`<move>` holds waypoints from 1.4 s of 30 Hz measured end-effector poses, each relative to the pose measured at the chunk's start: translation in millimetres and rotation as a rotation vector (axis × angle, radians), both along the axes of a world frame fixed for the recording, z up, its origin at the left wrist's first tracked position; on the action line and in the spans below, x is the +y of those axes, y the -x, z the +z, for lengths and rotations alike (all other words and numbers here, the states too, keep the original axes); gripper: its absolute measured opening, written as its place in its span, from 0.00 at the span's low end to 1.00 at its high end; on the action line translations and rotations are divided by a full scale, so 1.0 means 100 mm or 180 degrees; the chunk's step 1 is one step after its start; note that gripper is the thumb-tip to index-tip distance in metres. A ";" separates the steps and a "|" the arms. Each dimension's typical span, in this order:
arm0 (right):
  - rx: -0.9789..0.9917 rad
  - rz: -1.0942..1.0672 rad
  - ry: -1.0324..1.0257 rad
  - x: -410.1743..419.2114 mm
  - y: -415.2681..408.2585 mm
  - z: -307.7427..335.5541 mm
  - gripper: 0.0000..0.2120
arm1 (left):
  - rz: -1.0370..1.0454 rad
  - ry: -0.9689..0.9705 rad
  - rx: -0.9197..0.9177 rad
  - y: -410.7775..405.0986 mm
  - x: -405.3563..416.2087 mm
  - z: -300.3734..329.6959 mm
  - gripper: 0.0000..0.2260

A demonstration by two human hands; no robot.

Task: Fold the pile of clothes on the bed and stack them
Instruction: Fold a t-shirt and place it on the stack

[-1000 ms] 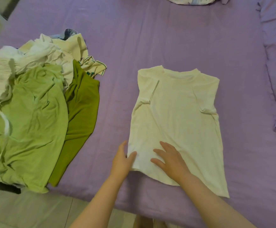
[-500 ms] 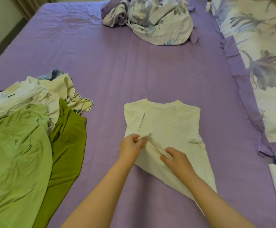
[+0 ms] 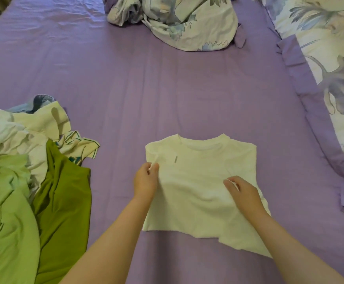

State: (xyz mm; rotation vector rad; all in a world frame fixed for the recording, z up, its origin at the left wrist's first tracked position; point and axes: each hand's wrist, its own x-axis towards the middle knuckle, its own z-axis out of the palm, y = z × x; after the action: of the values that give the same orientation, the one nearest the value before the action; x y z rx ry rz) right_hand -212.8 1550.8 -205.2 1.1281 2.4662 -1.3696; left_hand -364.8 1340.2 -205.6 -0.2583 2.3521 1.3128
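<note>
Slippage is the main risk: the left hand [image 3: 146, 182] and right hand [image 3: 243, 192], set apart, each pinch the raised hem of the cream shirt [image 3: 201, 177] on the purple sheet [image 3: 167, 89], right of the unfolded pile [image 3: 29, 171]; an uneven pull could skew the fold, since the lower right corner trails. Half a second ago the hands were close together near the shirt's left edge; now they are spread and the hem lies further up.

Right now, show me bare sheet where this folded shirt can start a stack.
Widest free patch: the purple sheet between the white T-shirt and the floral bedding heap. A narrower strip runs between shirt and clothes pile. Crowded: the pile's side, and the pillow edge opposite.
</note>
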 end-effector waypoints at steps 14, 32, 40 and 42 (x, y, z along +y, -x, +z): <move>0.0056 0.0204 0.0070 0.50 1.39 -0.15 0.14 | -0.0064 0.1504 0.0665 0.83 0.28 -0.14 0.12; 0.0242 0.1760 -0.1227 0.80 -0.02 -0.63 0.15 | -0.1172 -0.0262 -0.0956 -0.29 1.59 -0.40 0.05; 0.0535 -0.1287 0.0169 1.37 0.38 -0.48 0.11 | -0.1322 -0.0525 -0.0290 -0.09 1.83 -0.37 0.16; 0.0421 -0.1296 0.0173 1.47 0.39 -0.52 0.07 | -0.2292 0.0626 0.0757 -0.09 1.83 -0.45 0.20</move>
State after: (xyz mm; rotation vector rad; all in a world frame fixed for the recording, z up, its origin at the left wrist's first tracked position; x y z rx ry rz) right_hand -251.6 1698.2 -257.5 1.6437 2.3517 -1.6486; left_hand -355.8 1523.2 -250.6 0.6665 2.4058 0.7899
